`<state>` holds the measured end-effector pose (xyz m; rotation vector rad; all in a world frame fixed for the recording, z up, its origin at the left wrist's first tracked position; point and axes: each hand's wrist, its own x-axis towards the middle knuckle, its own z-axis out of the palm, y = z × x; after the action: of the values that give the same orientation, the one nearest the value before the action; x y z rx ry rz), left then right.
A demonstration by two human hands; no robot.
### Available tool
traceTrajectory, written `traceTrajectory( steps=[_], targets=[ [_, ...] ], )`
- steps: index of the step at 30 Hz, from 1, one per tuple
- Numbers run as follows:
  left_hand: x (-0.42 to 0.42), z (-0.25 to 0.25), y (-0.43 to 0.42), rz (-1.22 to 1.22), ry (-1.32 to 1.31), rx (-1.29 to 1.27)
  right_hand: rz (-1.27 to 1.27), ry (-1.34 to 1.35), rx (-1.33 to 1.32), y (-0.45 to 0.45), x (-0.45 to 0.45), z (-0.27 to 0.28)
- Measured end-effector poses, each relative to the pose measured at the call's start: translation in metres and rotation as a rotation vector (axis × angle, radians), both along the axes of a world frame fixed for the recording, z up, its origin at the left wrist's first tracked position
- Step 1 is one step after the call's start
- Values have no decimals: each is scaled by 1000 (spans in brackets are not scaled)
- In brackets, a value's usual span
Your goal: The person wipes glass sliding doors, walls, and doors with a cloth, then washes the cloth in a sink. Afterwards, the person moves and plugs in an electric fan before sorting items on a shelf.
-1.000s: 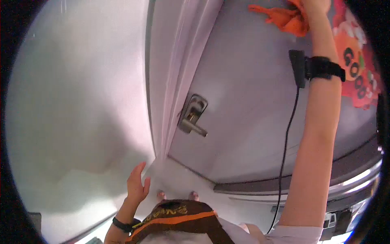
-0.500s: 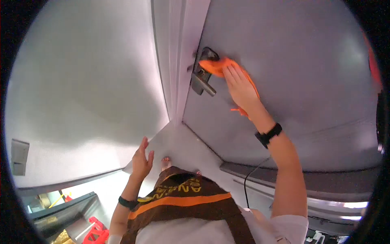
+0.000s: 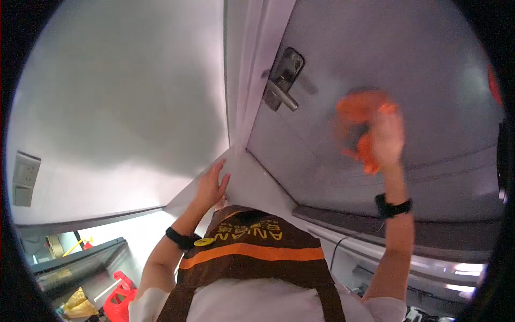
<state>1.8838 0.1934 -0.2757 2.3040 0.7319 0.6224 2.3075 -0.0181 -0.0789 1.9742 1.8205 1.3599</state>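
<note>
My right hand (image 3: 387, 137) is closed on an orange cloth (image 3: 366, 107) against the grey door (image 3: 332, 177); both are smeared by motion. To the left of the cloth is the door's metal handle (image 3: 283, 95) on its dark lock plate (image 3: 292, 63). My left hand (image 3: 212, 185) hangs in front of the white wall (image 3: 118, 96), fingers apart and holding nothing. Black bands circle both wrists, and a brown apron (image 3: 257, 268) with an orange stripe covers my front.
A wall socket (image 3: 26, 170) is at the far left. Below it are a dark open box or shelf (image 3: 80, 265) and a red plastic object (image 3: 120, 298). A black cable (image 3: 337, 249) runs near my right side. A door frame (image 3: 249, 70) stands between wall and door.
My right hand came down from the upper door to beside the handle, then moved right with the cloth, away from the handle. My left hand has risen slightly and shifted right.
</note>
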Motion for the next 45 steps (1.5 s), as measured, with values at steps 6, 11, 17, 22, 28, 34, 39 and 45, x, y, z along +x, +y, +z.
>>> traceTrajectory(
  steps=[6,11,17,22,28,34,39,45],
  targets=[
    [168,22,38,-67,-382,-1304,-190,-427,418,53,10,257],
    [265,70,48,-29,-620,-1567,-110,-370,542,114,-6,181],
    [269,68,48,-48,-568,-1477,-220,21,-650,43,-26,-152],
    [218,12,65,-291,-401,-1357,-394,106,-539,27,-43,-42],
    [78,-186,58,177,-222,-1473,-90,-315,394,92,-32,116],
    [-86,-237,53,361,7,-1219,-7,-195,-22,137,-34,-86],
    [-153,-174,42,844,-71,-1432,-34,197,-959,44,-27,-285],
    [-177,-198,31,706,33,-1385,-236,232,-601,16,-12,-149]
  ],
)
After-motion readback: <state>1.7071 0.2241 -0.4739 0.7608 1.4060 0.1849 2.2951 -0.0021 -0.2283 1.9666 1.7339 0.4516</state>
